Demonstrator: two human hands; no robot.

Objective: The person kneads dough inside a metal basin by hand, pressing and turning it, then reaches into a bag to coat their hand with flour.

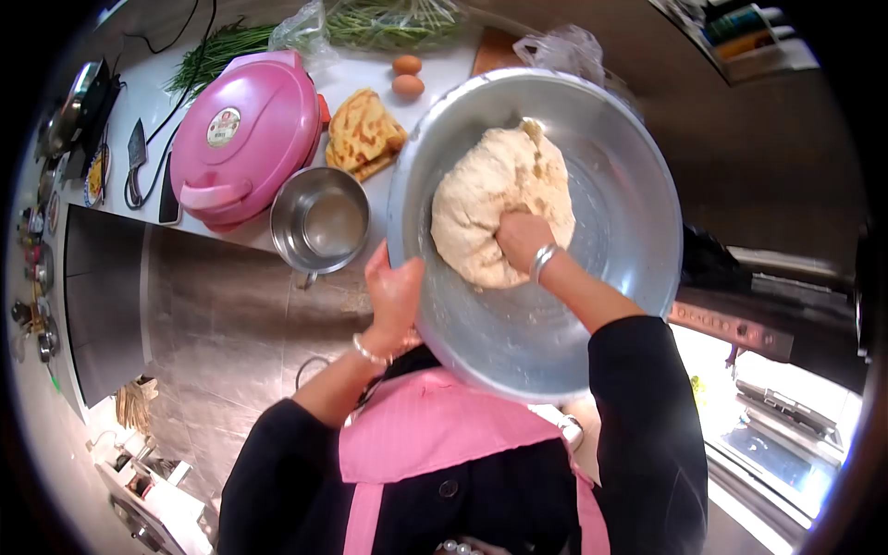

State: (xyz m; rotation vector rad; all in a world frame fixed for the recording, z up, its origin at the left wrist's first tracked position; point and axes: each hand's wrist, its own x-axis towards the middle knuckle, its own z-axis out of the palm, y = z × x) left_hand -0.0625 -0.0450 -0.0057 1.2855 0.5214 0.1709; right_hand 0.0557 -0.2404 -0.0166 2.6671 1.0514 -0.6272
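A large metal basin (638,268) sits in front of me, tilted a little toward me. Inside it lies a big lump of pale dough (472,203) with a rough, cracked patch near its top. My right hand (525,239), closed in a fist, presses into the dough's lower right part; its fingertips are hidden. At the basin's left rim, my left hand (396,291) grips the edge with the thumb up and the other fingers partly hidden beneath the side. A steel pot (319,219) stands just left of that hand.
On the white counter (361,69) are a pink electric pan (245,139), folded flatbreads (363,132), two brown eggs (407,86), green vegetables (393,23) and plastic bags. A knife (137,148) lies farther left. A stove front (731,328) is at right.
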